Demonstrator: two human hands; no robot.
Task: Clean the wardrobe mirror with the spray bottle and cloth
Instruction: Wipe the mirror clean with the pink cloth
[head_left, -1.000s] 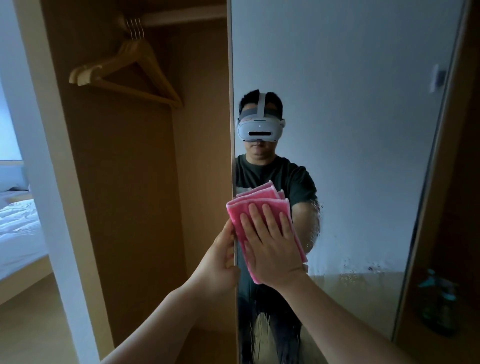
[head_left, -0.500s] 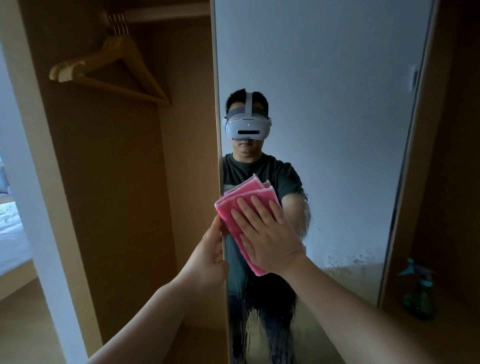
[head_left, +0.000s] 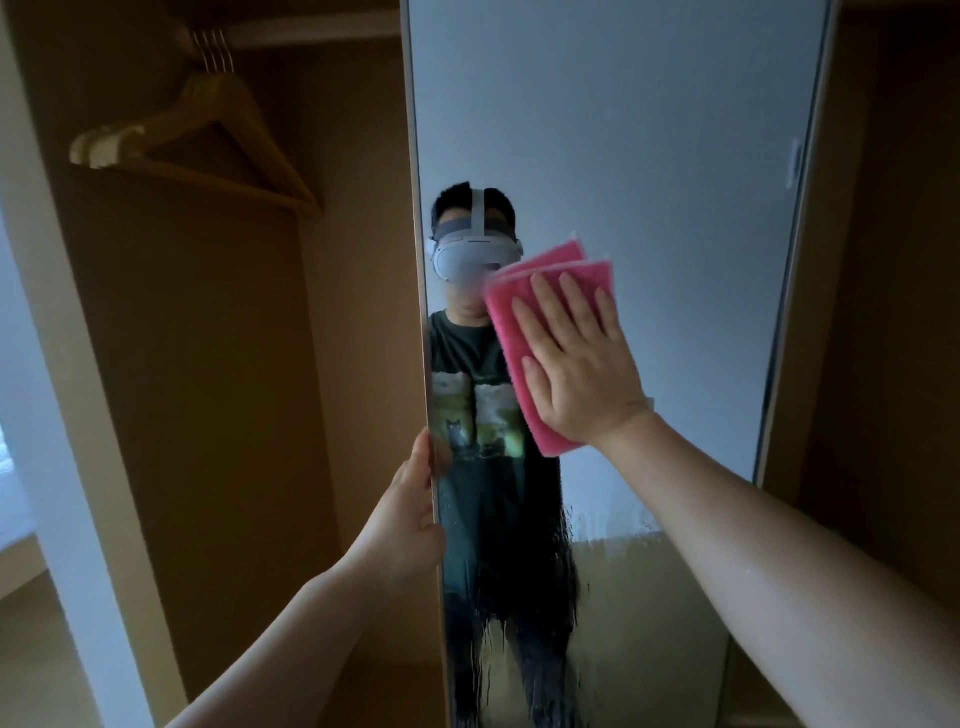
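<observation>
The tall wardrobe mirror (head_left: 675, 156) fills the middle of the view, on a door standing open. My right hand (head_left: 576, 364) lies flat on a folded pink cloth (head_left: 511, 322) and presses it against the glass at about the mirror's mid height. My left hand (head_left: 410, 525) grips the mirror's left edge lower down, fingers wrapped round it. Wet streaks and drops run down the lower part of the glass. The spray bottle is out of view.
The open wardrobe compartment (head_left: 218, 415) on the left holds several wooden hangers (head_left: 208, 140) on a rail. A wooden wardrobe panel (head_left: 883, 312) stands to the right of the mirror. A white door frame (head_left: 62, 467) runs down the far left.
My right hand has slid the pink cloth up and to the right across the glass. The view has shifted, and the spray bottle at lower right has left the frame.
</observation>
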